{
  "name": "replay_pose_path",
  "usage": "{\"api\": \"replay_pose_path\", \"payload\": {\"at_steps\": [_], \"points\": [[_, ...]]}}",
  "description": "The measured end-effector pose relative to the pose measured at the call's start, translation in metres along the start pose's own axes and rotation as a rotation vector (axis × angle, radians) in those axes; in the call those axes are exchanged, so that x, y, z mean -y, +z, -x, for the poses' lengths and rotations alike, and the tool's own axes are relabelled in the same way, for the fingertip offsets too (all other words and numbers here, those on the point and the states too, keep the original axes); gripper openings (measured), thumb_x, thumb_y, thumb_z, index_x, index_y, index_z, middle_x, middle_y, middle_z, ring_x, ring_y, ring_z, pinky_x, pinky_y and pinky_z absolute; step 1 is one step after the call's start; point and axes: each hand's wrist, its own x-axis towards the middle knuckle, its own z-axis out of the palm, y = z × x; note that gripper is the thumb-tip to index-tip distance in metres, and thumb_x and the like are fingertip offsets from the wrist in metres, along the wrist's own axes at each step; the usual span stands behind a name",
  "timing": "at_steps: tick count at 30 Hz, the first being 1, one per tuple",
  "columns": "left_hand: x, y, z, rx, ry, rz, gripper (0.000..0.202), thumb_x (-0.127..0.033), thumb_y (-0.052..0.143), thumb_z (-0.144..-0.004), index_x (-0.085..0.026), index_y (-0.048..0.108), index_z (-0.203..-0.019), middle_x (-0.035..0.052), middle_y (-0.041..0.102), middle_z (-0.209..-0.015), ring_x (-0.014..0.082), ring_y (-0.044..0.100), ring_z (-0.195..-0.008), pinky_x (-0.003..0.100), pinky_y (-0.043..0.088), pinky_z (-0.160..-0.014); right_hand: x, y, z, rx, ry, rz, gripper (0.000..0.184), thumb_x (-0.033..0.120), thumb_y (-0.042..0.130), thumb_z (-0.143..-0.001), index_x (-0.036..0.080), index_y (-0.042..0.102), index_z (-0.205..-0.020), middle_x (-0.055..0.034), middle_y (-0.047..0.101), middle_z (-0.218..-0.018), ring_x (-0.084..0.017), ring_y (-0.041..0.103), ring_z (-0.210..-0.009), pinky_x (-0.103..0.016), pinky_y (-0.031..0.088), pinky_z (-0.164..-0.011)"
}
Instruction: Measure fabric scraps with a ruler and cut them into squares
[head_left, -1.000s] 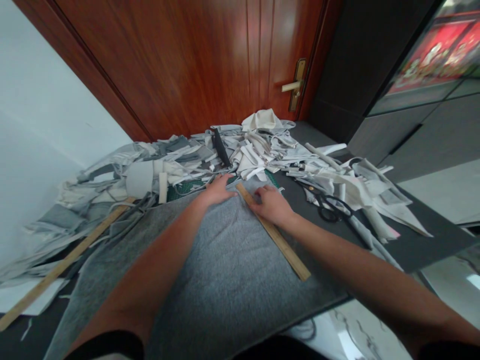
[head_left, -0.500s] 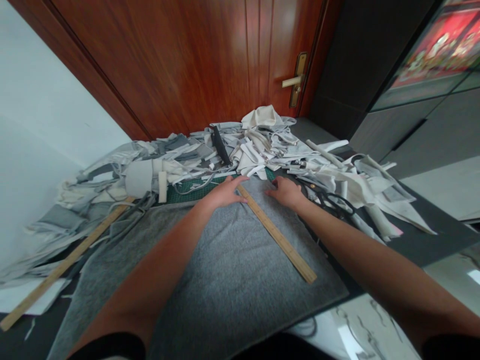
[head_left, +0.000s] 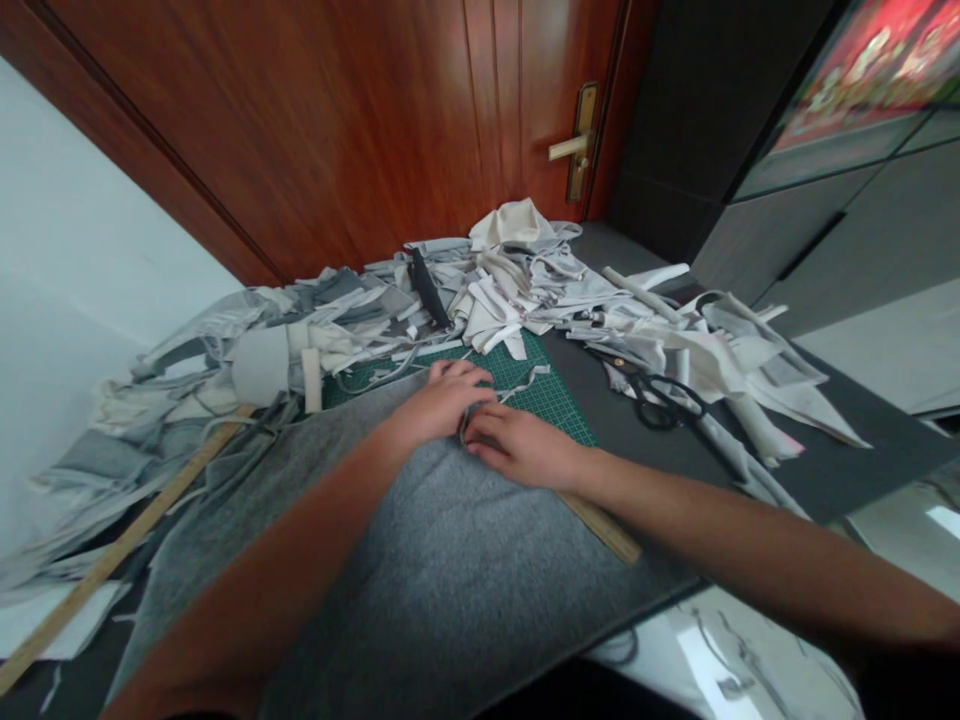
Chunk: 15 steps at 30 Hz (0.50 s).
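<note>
A large grey felt-like fabric (head_left: 420,560) lies spread over the table in front of me. My left hand (head_left: 439,400) and my right hand (head_left: 517,448) meet at its far edge, fingers curled and pinching the cloth there. The edge sits drawn back toward me, and the green cutting mat (head_left: 551,395) shows bare beyond it. A wooden ruler (head_left: 604,528) lies on the fabric, mostly hidden under my right forearm; only its near end shows.
A heap of white and grey fabric scraps (head_left: 525,285) fills the back of the table. Black scissors (head_left: 652,400) lie to the right on the dark tabletop (head_left: 862,460). A long wooden stick (head_left: 112,555) lies at left. A wooden door (head_left: 360,130) stands behind.
Both hands have come together at the fabric's far edge. The edge has been pulled toward me, uncovering more green mat. My right arm now covers most of the ruler.
</note>
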Motion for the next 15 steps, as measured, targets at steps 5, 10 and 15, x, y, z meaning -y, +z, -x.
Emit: {"api": "replay_pose_path", "payload": {"at_steps": [5, 10, 15], "points": [[0.005, 0.018, 0.032, -0.156, 0.009, -0.134, 0.016, -0.016, 0.058, -0.088, -0.024, 0.07, -0.095, 0.0102, 0.067, -0.108, 0.0303, 0.054, -0.109, 0.054, 0.032, -0.103, -0.034, -0.019, -0.002, -0.341, 0.261, -0.011, 0.024, 0.021, 0.046, -0.102, 0.016, 0.069, -0.106, -0.0058, 0.074, -0.101, -0.017, 0.068, -0.095, -0.028, 0.05, -0.089], [0.016, 0.03, 0.074, -0.43, 0.094, -0.145, 0.015, -0.022, 0.051, -0.092, -0.023, 0.063, -0.085, 0.008, 0.064, -0.096, 0.0255, 0.054, -0.094, 0.048, 0.035, -0.097, -0.049, 0.0, -0.005, 0.034, 0.045, 0.181, 0.036, 0.023, 0.052, -0.101, 0.013, 0.067, -0.132, -0.0132, 0.061, -0.146, -0.022, 0.055, -0.137, -0.037, 0.037, -0.118], [0.016, 0.031, 0.084, -0.636, 0.023, -0.117, 0.013, -0.025, 0.051, -0.093, -0.024, 0.06, -0.084, 0.0067, 0.064, -0.094, 0.0248, 0.054, -0.093, 0.044, 0.038, -0.091, -0.034, 0.044, -0.02, 0.248, -0.216, 0.326, 0.045, 0.036, 0.05, -0.103, 0.019, 0.06, -0.144, -0.0093, 0.044, -0.162, -0.022, 0.034, -0.153, -0.043, 0.016, -0.128]]}}
